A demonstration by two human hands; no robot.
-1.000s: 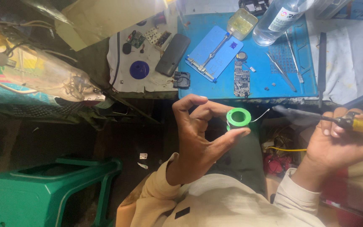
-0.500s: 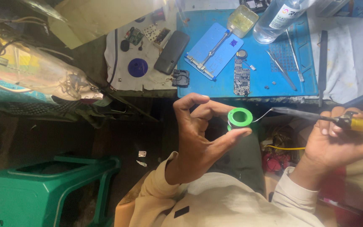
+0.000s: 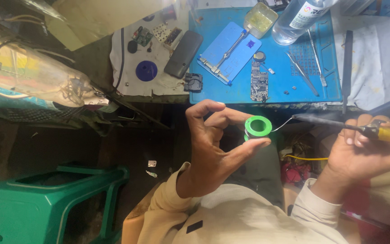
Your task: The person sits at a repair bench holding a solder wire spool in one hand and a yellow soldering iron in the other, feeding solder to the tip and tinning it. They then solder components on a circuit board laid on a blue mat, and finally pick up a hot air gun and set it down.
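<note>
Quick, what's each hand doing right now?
Left hand: closed on a green solder spool.
Right hand: closed on a soldering iron with a yellow handle.

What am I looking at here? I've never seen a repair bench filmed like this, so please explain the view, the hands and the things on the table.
The picture comes from a camera worn on a person's head, looking down at their own two bare hands. The left hand holds a green spool of solder wire between thumb and fingers; a thin wire runs from it toward the right. The right hand grips a soldering iron with a yellow handle, its tip near that wire. Beyond the hands lies a blue mat on the bench. On it are a circuit board, a blue board holder, tweezers and a clear bottle. A green stool stands at lower left.
</note>
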